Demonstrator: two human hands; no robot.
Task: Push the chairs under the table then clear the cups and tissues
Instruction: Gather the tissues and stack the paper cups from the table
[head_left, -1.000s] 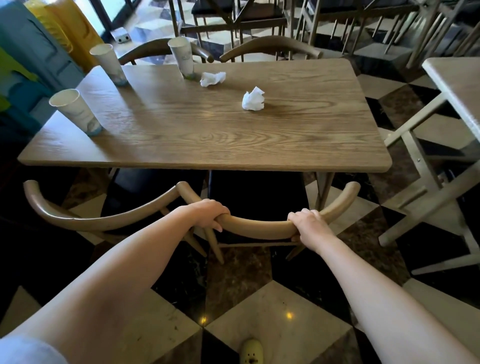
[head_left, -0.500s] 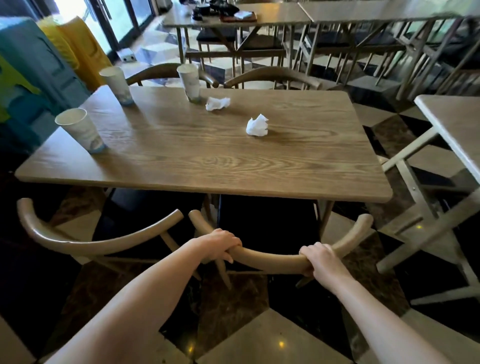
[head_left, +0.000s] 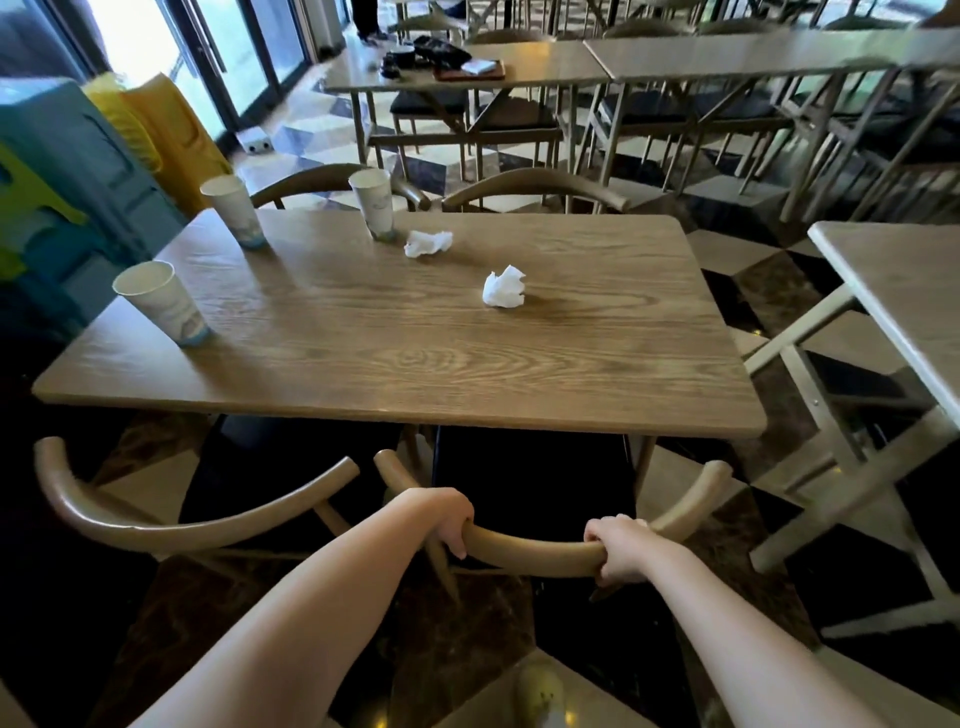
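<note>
Two hands on one rail: my left hand (head_left: 451, 522) and right hand (head_left: 618, 550) both wrap the curved back rail of the near right chair (head_left: 540, 553), one on each side of its middle, so a push goes in straight, not skewed.
Grip, left: closed round the rail, fingers curled over the top and down the far side.
Grip, right: closed round the same rail, knuckles up, nothing else held.
Chair position: its dark seat sits partly under the near edge of the desk (head_left: 415, 374); the rail stands well clear on the near side, so I judge the push unfinished.
Chair axis: the rail runs left to right, parallel to the desk's near edge; the open curve and arm tips point far, toward the desk.
Second chair: the near left chair (head_left: 171, 525) is alongside, its rail also out from the desk, slightly angled.
Far chairs: two backs show past the far edge.
Cups: three paper cups upright on the left half, near left (head_left: 161, 304), far left (head_left: 234, 210), far middle (head_left: 375, 202).
Tissues: one crumpled tissue (head_left: 427, 242) just beside the far middle cup, another (head_left: 503, 287) near the desk's centre.
Clearing: not started, by my reading.
</note>
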